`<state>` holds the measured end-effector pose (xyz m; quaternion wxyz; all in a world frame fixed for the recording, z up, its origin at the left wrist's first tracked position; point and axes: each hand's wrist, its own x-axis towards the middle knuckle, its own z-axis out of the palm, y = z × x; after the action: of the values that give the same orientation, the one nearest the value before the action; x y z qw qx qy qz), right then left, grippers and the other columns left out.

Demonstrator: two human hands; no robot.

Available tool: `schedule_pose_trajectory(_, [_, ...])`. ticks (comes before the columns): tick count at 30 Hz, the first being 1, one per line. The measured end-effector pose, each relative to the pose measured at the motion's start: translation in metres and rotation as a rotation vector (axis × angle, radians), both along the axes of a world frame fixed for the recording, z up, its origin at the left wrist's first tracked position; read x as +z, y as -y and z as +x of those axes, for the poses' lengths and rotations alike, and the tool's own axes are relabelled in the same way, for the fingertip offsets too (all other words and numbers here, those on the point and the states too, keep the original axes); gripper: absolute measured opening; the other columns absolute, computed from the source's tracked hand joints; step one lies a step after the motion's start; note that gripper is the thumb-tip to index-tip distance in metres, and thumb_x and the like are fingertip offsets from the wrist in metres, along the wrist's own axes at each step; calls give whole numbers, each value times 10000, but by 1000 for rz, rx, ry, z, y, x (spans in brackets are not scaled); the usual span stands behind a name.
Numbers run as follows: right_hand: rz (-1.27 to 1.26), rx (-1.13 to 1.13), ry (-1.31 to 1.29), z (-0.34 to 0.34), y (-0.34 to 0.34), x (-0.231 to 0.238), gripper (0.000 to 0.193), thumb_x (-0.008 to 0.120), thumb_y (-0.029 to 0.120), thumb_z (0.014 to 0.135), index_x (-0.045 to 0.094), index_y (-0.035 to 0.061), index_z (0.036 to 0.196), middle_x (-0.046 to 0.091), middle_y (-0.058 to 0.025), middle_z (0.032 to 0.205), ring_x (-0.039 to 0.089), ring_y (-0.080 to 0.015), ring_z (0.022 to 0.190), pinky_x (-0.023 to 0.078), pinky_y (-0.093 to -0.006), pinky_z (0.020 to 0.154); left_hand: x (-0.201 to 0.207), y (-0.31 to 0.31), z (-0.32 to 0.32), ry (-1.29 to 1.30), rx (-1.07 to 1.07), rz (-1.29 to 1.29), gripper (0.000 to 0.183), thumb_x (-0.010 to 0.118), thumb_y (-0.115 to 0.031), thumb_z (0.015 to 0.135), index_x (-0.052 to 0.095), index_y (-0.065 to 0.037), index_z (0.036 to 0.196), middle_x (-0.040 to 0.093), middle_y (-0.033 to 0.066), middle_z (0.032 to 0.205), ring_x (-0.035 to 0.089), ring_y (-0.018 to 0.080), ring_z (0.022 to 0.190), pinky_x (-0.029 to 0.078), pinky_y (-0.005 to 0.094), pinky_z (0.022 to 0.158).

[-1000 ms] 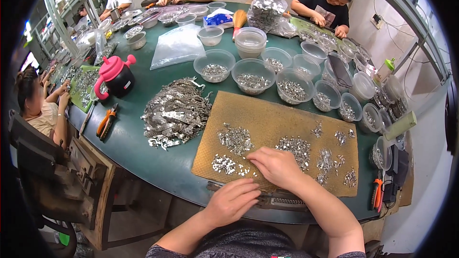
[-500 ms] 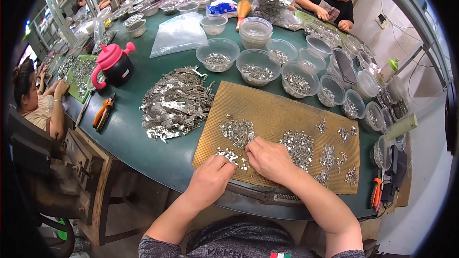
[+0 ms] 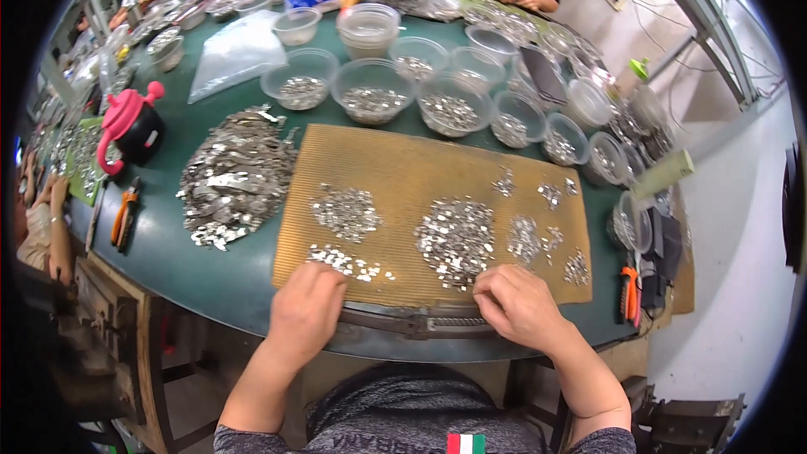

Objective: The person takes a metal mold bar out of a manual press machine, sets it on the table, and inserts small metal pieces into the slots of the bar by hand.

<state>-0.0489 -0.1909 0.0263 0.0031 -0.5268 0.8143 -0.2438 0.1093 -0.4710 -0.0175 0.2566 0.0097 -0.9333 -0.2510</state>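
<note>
A tan ribbed mat (image 3: 395, 160) lies before me with several heaps of tiny silvery metal pieces. My left hand (image 3: 307, 307) rests at the mat's near left edge, fingers pressed together, just below a small row of bright flat pieces (image 3: 340, 261). Above that row is a loose heap of metal pieces (image 3: 346, 213). My right hand (image 3: 519, 304) has its fingers curled in at the mat's near edge, by the lower right of the largest heap (image 3: 455, 240). Whatever either set of fingertips may hold is hidden. Smaller clusters (image 3: 523, 238) lie to the right.
Left of the mat sits a mound of metal strips (image 3: 237, 176), then orange-handled pliers (image 3: 125, 215) and a black-and-pink jug (image 3: 132, 128). Clear plastic bowls (image 3: 372, 91) of metal pieces line the far side. A dark ribbed metal bar (image 3: 403, 322) runs along the near edge. Other people work across the table.
My right hand has moved from the left heap across to the near side of the largest heap. My left hand stays by the small row. The view has swung right.
</note>
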Motion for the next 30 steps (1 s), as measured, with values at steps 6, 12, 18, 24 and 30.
schedule_pose_trajectory(6, [73,-15,22,24,-36,-4,156,734,79,872,629,59,986,680,-73,1054,675,-270,993,535,-391,871,-5,-4,2,-31,16,118,149,706,51,874,629,-18,982,662,140,925,645,338,827,522,424,723])
schedule_pose_trajectory(12, [50,-68,-68,40,-36,-13,182,747,45,839,628,48,977,667,-73,1030,682,-265,986,544,-385,871,0,-16,-4,-24,-8,131,172,708,51,879,667,-16,1032,666,138,928,651,331,836,527,418,733])
schedule_pose_trajectory(18, [24,-62,-152,43,-30,-16,207,762,39,822,624,47,976,667,-76,1009,692,-268,977,559,-388,891,-5,-17,-5,6,-17,119,162,725,32,876,687,-27,1022,671,129,935,655,325,844,534,413,741])
schedule_pose_trajectory(24, [35,-87,-208,51,-23,-21,196,766,45,830,644,49,983,674,-73,1024,699,-270,1008,566,-388,884,-8,-16,-9,16,-22,88,149,754,9,851,693,-38,980,667,103,939,649,314,866,531,405,739])
schedule_pose_trajectory(30, [28,-87,-8,38,-28,-6,133,751,98,880,692,84,998,710,-48,1017,710,-249,967,568,-369,842,-4,-12,-11,36,-27,5,130,775,-16,812,701,-53,912,611,77,884,612,291,842,517,400,711])
